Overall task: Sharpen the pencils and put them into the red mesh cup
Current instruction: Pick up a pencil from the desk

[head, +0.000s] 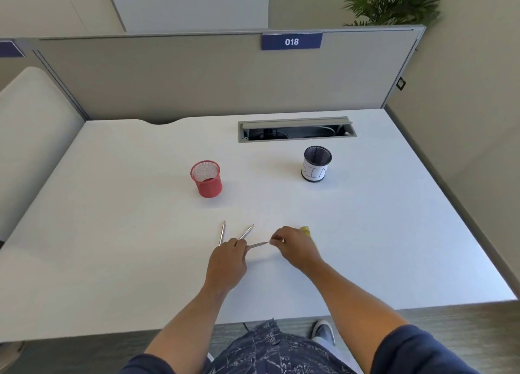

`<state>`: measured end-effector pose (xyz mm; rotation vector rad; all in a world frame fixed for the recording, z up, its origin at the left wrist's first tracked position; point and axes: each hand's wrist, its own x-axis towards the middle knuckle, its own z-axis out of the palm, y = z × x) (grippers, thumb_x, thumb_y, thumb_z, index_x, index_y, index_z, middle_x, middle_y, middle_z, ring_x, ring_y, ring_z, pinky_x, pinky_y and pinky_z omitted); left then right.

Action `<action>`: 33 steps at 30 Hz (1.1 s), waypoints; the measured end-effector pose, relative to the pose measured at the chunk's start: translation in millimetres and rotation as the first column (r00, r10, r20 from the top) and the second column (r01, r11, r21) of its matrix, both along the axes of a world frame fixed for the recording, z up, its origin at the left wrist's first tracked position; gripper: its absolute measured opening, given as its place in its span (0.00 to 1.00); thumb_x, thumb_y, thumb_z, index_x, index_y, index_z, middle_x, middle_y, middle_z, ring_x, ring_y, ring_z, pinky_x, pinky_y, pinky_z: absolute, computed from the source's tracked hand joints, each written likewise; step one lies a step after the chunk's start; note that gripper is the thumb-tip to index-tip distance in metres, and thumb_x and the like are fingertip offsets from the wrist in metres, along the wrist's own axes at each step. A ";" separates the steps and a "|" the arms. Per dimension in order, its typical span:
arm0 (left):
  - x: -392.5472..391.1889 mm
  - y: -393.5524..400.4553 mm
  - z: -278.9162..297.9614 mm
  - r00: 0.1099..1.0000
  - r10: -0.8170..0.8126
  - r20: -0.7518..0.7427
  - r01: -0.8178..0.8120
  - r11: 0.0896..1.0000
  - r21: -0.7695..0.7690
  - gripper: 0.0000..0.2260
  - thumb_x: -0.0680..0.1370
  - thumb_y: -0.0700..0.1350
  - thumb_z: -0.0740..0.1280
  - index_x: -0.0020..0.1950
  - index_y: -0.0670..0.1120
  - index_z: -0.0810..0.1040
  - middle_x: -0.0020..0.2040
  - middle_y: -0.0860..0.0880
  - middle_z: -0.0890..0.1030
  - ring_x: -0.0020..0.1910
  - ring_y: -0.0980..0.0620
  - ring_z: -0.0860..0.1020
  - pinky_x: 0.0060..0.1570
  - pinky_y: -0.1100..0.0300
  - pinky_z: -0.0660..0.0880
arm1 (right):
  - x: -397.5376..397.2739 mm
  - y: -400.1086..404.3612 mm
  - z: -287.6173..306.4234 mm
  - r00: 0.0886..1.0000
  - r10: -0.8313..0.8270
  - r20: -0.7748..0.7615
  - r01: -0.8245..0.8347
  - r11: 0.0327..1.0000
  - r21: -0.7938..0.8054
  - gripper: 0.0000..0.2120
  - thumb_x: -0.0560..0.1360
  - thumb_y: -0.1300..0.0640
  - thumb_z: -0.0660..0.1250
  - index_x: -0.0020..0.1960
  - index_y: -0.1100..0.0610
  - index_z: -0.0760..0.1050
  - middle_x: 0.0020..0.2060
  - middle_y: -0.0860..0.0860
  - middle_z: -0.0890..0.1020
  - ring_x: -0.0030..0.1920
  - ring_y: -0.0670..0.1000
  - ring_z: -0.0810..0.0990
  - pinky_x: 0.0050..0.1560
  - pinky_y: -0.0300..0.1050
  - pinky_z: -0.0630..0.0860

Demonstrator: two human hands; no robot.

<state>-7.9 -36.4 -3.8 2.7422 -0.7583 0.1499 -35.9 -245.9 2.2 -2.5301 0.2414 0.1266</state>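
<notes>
Both hands are meeting over the white desk (112, 205) at about six o'clock, working one pencil (257, 245) between them. The left hand (226, 264) is pinching the pencil's near end with curled fingers, steadying it level so the tip is pointing toward three o'clock. The right hand (294, 248) is closing its fingertips around that tip, probably on a small sharpener, though the fingers are hiding it. Something yellow (305, 230) is peeking out just behind the right hand; I cannot tell what it is. Two more pencils (222, 233) are lying just beyond the left hand, points aimed toward twelve o'clock, within easy reach. The red mesh cup (206, 179) is standing upright at eleven o'clock, seemingly without pencils, and a black mesh cup (316, 164) with a white label is sitting at one o'clock. Both forearms are angling inward, wrists low near the desk.
</notes>
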 end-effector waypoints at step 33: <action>13.4 -31.6 -1.0 0.665 0.212 -0.716 -0.557 0.779 -0.286 0.16 0.71 0.61 0.71 0.34 0.49 0.77 0.29 0.56 0.80 0.30 0.59 0.77 0.31 0.63 0.70 | 6.6 42.1 -6.3 0.982 -0.067 -0.179 0.157 0.814 0.559 0.19 0.72 0.64 0.65 0.57 0.44 0.76 0.45 0.51 0.84 0.38 0.55 0.86 0.43 0.52 0.84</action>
